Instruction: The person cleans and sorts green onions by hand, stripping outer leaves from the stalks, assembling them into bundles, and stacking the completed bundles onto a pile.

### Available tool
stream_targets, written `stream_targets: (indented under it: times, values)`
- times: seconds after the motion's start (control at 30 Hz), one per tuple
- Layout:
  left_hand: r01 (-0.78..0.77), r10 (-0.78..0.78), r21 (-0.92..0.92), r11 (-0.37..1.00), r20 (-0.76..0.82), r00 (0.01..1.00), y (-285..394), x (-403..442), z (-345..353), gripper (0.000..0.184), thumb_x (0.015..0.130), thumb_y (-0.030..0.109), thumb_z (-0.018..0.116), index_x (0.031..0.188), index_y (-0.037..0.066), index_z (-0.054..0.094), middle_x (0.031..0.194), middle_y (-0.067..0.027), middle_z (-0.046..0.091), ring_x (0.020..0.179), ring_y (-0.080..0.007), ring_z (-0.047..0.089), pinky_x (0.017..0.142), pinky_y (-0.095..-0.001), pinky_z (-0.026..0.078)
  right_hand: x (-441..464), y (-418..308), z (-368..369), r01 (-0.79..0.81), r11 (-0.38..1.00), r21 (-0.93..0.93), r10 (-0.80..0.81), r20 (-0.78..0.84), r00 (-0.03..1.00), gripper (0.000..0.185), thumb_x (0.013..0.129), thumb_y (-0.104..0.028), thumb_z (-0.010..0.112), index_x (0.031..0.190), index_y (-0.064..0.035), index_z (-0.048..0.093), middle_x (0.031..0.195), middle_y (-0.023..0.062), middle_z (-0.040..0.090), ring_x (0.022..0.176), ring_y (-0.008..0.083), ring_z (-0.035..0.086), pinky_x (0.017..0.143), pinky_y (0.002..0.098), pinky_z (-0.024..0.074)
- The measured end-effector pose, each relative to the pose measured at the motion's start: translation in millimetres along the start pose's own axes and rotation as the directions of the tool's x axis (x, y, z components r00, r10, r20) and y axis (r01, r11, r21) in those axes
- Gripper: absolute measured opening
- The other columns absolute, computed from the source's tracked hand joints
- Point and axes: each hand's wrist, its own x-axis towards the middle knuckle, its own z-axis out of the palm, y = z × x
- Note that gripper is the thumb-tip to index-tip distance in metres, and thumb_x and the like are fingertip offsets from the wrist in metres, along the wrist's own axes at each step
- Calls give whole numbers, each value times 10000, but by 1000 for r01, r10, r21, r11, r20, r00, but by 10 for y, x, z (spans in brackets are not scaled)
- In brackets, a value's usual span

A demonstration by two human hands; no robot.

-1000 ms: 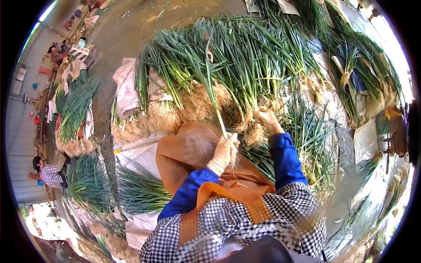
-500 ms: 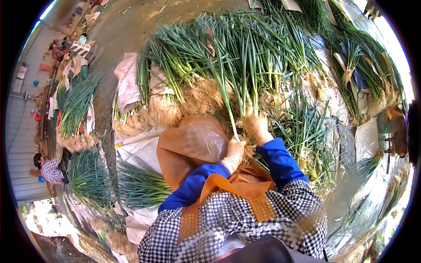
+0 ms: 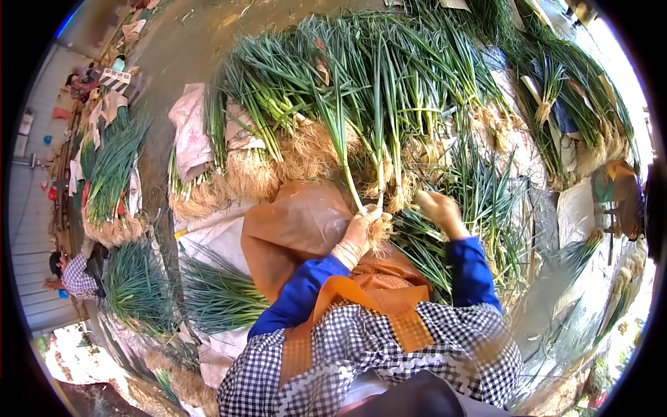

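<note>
Closed round the root end of a few long green stalks [image 3: 342, 154], my left hand [image 3: 359, 233] is over the orange apron [image 3: 299, 217]. The stalks' pale roots hang beside its fingers, and their leaves point away from me. My right hand [image 3: 442, 213] is to the right, apart from those stalks, slightly blurred, its fingers curled; whether it holds anything cannot be made out. Just left of it and farther away, the bushy roots [image 3: 401, 192] of other upright stalks show. Loose greens [image 3: 420, 248] lie under and beside my right hand.
A long row of leafy stalks [image 3: 410, 76] with brown roots stretches ahead. Pinkish sacks [image 3: 190, 132] lie at its left end. More greens [image 3: 221, 295] lie at my left, others [image 3: 114, 174] farther left. A person in a checked top [image 3: 78, 278] is at the far left.
My right hand has come away from the stalks beside my left hand and moved right. My left hand, first on one stalk, now holds more and has shifted slightly left since the middle frame.
</note>
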Motion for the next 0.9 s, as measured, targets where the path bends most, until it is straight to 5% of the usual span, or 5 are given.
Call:
stream_targets:
  times: [0.17,0.3,0.5,0.63,0.9]
  values:
    - [123,-107,-90,988,158,982,78,-155,65,173,878,144,524,1044,104,495,819,-88,608,606,-182,578,471,-329,503,655,-383,1069,150,841,520,-240,111,964,417,893,-417,478,861,-39,649,603,34,567,523,154,490,532,285,396]
    - [28,-33,-184,983,-27,999,-32,-39,-25,164,881,146,517,1039,106,493,793,-75,598,622,-180,579,461,-337,498,466,-245,1177,327,836,-441,-451,-212,867,329,870,-348,502,716,-81,619,619,137,593,564,316,586,513,383,454]
    - [43,-29,-289,956,54,998,-88,217,-281,173,887,153,506,1042,77,500,713,-27,554,565,-138,522,470,-274,447,-587,-197,96,69,674,735,-183,75,980,265,913,-271,470,817,-62,601,627,-5,559,506,87,529,433,234,412]
    - [283,-59,-442,851,455,889,111,56,-200,210,889,124,458,1081,43,488,793,-88,536,651,-171,511,552,-279,437,-237,1407,-858,-192,699,-689,-80,-342,936,287,870,-355,472,772,-108,579,640,59,586,502,225,541,452,362,426]
    - [218,-109,-272,937,366,924,205,177,-202,92,785,62,458,855,90,510,689,-59,521,568,-186,510,495,-300,441,1106,16,499,41,864,-502,-84,-64,994,446,804,-508,528,990,-111,609,922,164,638,889,322,608,770,397,473]
